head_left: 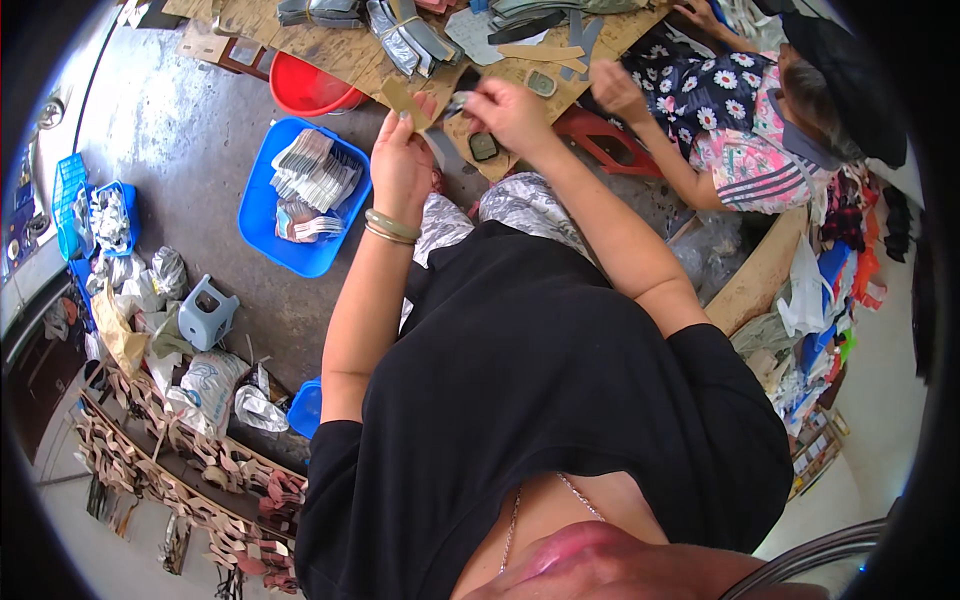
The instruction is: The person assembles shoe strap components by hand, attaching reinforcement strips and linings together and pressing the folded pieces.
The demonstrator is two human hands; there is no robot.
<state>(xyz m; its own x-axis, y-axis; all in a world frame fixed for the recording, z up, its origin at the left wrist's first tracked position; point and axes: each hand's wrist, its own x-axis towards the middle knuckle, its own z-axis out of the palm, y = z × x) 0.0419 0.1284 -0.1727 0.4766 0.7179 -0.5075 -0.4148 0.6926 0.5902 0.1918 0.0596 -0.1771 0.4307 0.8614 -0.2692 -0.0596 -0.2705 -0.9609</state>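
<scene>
My left hand (pixel 402 165), with bangles at its wrist, is closed on a flat tan strip (pixel 405 104) near the table's front edge. My right hand (pixel 512 112) is pinched beside it, around a small dark and shiny piece (pixel 459 101) whose kind I cannot make out. A grey strip (pixel 446 150) shows just below, between the hands; whether it is held I cannot tell. Close by my right hand lie a small dark squarish object (pixel 484 147) and a pale oval-cornered one (pixel 542 84) on the worn wooden table (pixel 345 40).
Bundled grey strips (pixel 408 38) lie on the table. Left of me, a blue basin (pixel 258 222) holds stacked pieces, near a red basin (pixel 300 90) and a grey-blue stool (pixel 208 313). Bags (pixel 207 388) and racked shoe-like parts (pixel 165 440) stand lower left. A co-worker (pixel 750 130) sits at right.
</scene>
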